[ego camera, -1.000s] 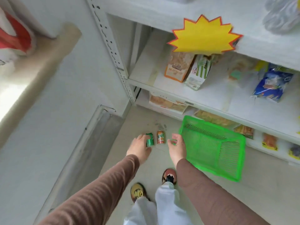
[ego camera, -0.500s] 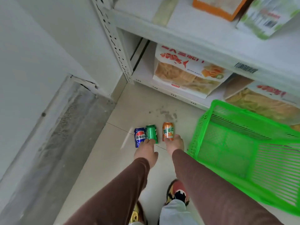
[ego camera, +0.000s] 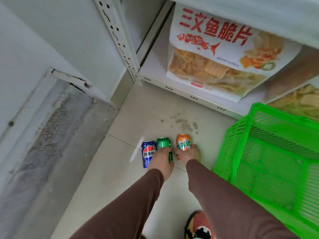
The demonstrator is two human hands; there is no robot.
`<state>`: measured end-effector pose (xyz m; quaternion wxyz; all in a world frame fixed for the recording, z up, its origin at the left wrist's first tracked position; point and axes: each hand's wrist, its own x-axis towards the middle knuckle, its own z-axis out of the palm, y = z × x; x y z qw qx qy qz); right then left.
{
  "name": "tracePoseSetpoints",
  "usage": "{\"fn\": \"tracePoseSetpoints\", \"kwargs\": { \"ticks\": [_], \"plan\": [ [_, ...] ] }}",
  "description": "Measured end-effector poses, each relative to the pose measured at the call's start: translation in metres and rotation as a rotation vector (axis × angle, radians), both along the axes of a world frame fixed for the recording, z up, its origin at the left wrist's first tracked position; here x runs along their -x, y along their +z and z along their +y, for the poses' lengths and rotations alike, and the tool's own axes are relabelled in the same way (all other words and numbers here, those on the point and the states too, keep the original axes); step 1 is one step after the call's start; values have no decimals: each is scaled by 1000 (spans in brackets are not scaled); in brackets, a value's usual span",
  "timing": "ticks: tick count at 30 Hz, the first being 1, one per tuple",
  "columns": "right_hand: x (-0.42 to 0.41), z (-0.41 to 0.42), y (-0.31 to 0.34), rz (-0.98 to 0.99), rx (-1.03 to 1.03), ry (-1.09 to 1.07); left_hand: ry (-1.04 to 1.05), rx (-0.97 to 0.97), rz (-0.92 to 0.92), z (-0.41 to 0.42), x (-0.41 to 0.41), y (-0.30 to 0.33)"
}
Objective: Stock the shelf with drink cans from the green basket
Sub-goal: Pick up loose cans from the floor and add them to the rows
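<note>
- Cans on the floor (ego camera: 120,169): three stand in a row on the pale tiles, near the left end of the shelf (ego camera: 189,95).
- Blue can (ego camera: 146,153): leftmost, just beside the green can (ego camera: 164,144); no hand holds it.
- Left hand (ego camera: 161,161): its fingers (ego camera: 165,150) curl around the green can from the near side.
- Right hand (ego camera: 189,154): its fingers grip the orange can (ego camera: 183,142), which stands slightly apart from the green one.
- Green basket (ego camera: 241,144): tilted, on the right of the scene, near the orange can; its mesh interior shows no cans.
- Chip bag (ego camera: 221,54): large, printed in red characters, lying on the lowest shelf board at the far side.
- Brown sleeves (ego camera: 129,204): cover both forearms; one patterned shoe (ego camera: 198,225) shows at the near edge.
</note>
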<state>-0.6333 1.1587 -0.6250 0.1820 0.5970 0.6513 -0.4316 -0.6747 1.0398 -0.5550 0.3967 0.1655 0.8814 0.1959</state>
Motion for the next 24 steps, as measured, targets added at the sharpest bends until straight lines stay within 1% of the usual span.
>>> {"fn": "tracePoseSetpoints", "kwargs": {
  "ticks": [2,4,7,12,14,17,20,24],
  "plan": [
    [-3,-1,19,58,27,-27,15,4,-3,-4,1,17],
    [-11,-3,52,146,68,-67,45,8,-14,-8,0,48],
    [-24,-4,128,278,132,-114,93,-5,-13,-12,-5,116],
    [-43,1,300,468,202,-161,79,-54,21,-7,-17,273],
    [-50,7,378,573,226,-203,62,-116,58,-1,-22,345],
    [-65,20,490,727,244,-257,53,-257,136,13,-31,454],
    [-86,39,588,842,205,-273,32,-402,186,32,-48,551],
    [-116,66,696,985,81,-287,-84,-569,312,65,-68,657]
  ]
}}
